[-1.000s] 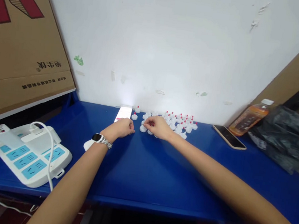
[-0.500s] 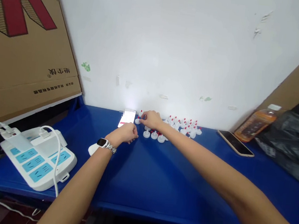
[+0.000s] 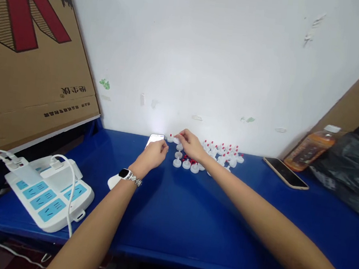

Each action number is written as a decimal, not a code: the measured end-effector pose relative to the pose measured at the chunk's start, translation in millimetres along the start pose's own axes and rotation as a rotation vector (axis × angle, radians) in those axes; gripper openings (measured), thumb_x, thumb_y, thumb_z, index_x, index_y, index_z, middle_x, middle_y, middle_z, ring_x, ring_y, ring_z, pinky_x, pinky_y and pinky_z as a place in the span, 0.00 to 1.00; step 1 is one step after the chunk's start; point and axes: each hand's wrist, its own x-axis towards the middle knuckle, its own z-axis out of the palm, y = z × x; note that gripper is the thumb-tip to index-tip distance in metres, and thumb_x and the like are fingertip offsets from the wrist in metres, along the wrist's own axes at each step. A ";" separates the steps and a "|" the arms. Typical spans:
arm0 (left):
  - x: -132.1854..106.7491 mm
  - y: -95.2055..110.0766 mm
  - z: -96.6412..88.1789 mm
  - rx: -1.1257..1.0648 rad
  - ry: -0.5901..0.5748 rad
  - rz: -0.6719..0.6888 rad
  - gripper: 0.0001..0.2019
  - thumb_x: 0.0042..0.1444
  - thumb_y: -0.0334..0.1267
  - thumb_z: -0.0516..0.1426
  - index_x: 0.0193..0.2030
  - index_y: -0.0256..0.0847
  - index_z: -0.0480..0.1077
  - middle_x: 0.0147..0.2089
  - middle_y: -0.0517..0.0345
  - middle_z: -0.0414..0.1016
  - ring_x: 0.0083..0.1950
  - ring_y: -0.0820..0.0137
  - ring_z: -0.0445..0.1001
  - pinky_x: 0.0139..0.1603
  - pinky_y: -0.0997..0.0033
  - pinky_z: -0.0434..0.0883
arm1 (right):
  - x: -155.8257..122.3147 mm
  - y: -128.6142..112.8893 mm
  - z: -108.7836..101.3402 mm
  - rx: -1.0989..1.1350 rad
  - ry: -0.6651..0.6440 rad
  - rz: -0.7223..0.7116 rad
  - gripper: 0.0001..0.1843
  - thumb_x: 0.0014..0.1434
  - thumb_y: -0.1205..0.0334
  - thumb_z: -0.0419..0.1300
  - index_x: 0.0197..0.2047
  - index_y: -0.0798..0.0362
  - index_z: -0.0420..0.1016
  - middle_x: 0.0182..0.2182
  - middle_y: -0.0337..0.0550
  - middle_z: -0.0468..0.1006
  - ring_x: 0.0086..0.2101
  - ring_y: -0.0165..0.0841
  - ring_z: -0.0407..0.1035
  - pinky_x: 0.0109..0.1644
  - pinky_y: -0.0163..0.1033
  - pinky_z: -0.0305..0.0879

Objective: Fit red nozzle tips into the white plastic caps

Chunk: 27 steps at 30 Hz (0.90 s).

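My right hand (image 3: 190, 145) pinches a white nozzle cap with a red tip (image 3: 176, 140) close to the wall. Another white cap with a red tip (image 3: 170, 138) stands just left of it. My left hand (image 3: 154, 154), with a watch on the wrist, is curled closed in front of a lit phone (image 3: 157, 138), partly covering it. Anything inside its fingers is hidden. Below my right hand, white nozzle caps without red tips (image 3: 177, 163) stand in rows around small loose red tips (image 3: 191, 161). To the right are several red-tipped white caps (image 3: 223, 150), partly behind my right forearm.
A white power strip (image 3: 52, 197) with plugged-in cables lies on the left of the blue table (image 3: 189, 222). A white object (image 3: 113, 181) sits by my left wrist. On the right are another phone (image 3: 285, 172), an orange drink bottle (image 3: 312, 147) and a black plastic bag (image 3: 350, 171).
My right hand has moved slightly up and right, and the cap at its fingers now stands beside the other red-tipped one. My left hand has shifted slightly, covering more of the lit phone.
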 end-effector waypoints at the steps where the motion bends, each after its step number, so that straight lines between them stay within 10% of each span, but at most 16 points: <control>1: 0.1 3.9 -0.3 0.000 0.058 0.049 0.10 0.63 0.39 0.51 0.32 0.42 0.67 0.28 0.56 0.74 0.27 0.68 0.71 0.32 0.69 0.64 | -7.5 0.0 -5.3 0.087 0.001 0.023 0.12 0.66 0.52 0.50 0.42 0.50 0.67 0.34 0.39 0.78 0.31 0.31 0.71 0.38 0.37 0.64; 6: -0.8 27.7 14.1 -0.182 0.127 0.167 0.12 0.66 0.44 0.50 0.37 0.41 0.68 0.29 0.59 0.73 0.31 0.70 0.71 0.33 0.71 0.65 | -45.7 -2.1 -27.4 0.229 0.011 0.086 0.16 0.68 0.47 0.46 0.45 0.47 0.67 0.26 0.34 0.71 0.25 0.30 0.66 0.33 0.36 0.64; 18: 10.5 98.4 46.2 -0.199 -0.237 0.439 0.16 0.71 0.50 0.39 0.40 0.43 0.59 0.32 0.61 0.69 0.32 0.69 0.70 0.35 0.69 0.62 | -93.4 -7.4 -75.2 0.370 0.086 0.204 0.18 0.65 0.40 0.49 0.41 0.46 0.61 0.28 0.32 0.65 0.27 0.28 0.60 0.31 0.33 0.60; 27: 0.8 85.2 68.3 -0.225 -0.029 0.367 0.18 0.71 0.47 0.42 0.34 0.42 0.61 0.27 0.62 0.65 0.28 0.71 0.64 0.33 0.70 0.58 | -97.0 -10.0 -61.7 0.372 0.156 0.210 0.18 0.65 0.40 0.50 0.39 0.47 0.59 0.20 0.28 0.58 0.21 0.27 0.55 0.26 0.32 0.54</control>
